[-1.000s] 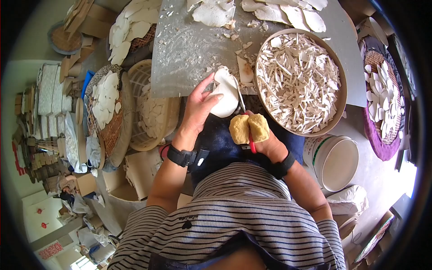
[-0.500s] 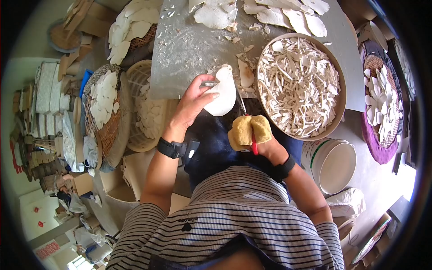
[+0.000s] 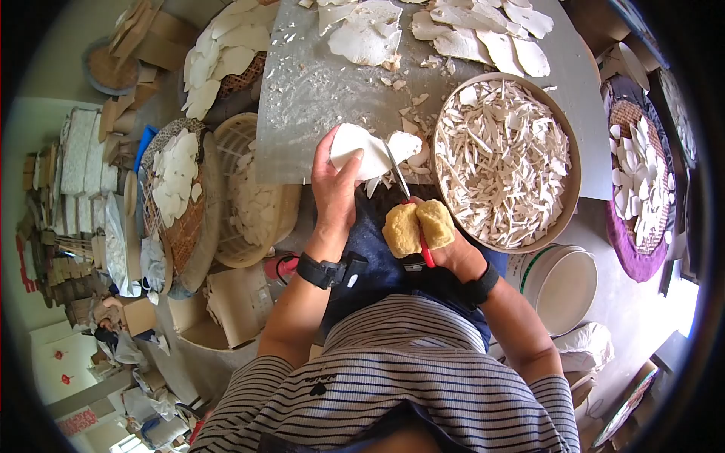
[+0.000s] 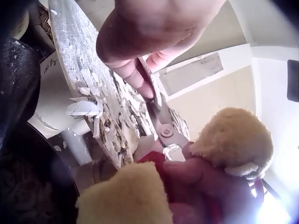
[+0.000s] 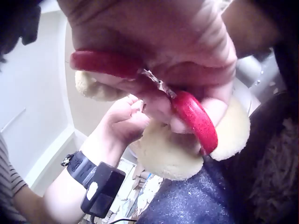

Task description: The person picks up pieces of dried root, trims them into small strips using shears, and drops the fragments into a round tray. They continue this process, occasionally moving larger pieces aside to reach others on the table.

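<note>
A flat white slice (image 3: 353, 149), with its narrow end to the right, is pinched between the thumb and fingers of my left hand (image 3: 334, 185) at the table's near edge. My right hand (image 3: 458, 255) grips red-handled scissors (image 3: 396, 169). Their handles carry thick yellow foam padding (image 3: 402, 229), and a red handle loop (image 5: 198, 122) shows under the palm in the right wrist view. One blade crosses the slice's face near its narrow part. In the left wrist view the scissors' pivot (image 4: 166, 131) lies just below the slice's edge.
Right of the hands, a round tray (image 3: 572, 177) holds many white strips. Larger white slices (image 3: 366, 34) and crumbs lie on the grey metal table (image 3: 302, 94). A plastic basket (image 3: 283, 208) of slices is on the left, and a white bucket (image 3: 563, 291) stands below the tray.
My left hand has turned the slice clockwise, so its narrow end swung from pointing away to pointing right, and a scissor blade now lies across it. The right hand stays in nearly the same place.
</note>
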The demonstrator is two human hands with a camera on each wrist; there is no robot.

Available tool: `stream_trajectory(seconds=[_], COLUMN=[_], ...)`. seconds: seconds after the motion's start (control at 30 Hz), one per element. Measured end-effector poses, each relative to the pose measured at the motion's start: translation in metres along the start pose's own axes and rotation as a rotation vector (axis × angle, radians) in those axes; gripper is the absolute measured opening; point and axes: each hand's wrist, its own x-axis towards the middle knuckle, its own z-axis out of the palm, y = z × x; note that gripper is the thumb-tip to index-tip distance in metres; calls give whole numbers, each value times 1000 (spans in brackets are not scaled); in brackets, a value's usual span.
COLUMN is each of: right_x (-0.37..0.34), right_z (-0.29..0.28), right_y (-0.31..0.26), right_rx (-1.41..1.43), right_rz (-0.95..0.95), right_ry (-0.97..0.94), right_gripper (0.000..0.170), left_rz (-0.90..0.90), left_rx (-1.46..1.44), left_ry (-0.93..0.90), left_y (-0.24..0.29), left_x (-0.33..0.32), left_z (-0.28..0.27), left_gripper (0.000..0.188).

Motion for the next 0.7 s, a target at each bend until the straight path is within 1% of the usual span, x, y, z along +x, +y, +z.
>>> stream_trajectory(seconds=[0.13, 0.23, 0.33, 0.4, 0.47, 0.53, 0.63, 0.7], right_x=[-1, -1, -4, -6, -6, -2, 0, -3], right_z=[-7, -5, 4, 11, 15, 11, 0, -4], right_y=[-10, -7, 8, 15, 18, 2, -12, -28], right_rx=[6, 163, 451, 753, 656, 159, -301, -44], right_rz=[-23, 121, 145, 145, 81, -47, -224, -10], right_ry=[-3, -25, -3, 28, 84, 165, 179, 64], right_gripper=[39, 40, 39, 39, 34, 26, 29, 36], left_rz=[-72, -77, -82, -67, -79, -119, -124, -149], left_rx=[87, 118, 110, 83, 83, 107, 128, 110], left_ry=[-54, -91, -94, -95, -112, -152, -285, -278], left_y=[-1, -1, -1, -1, 0, 3, 3, 10], left_x=[12, 17, 17, 16, 14, 10, 2, -1], left_z=[-6, -9, -9, -10, -11, -12, -12, -15], left_gripper=[50, 49, 48, 47, 45, 44, 44, 41])
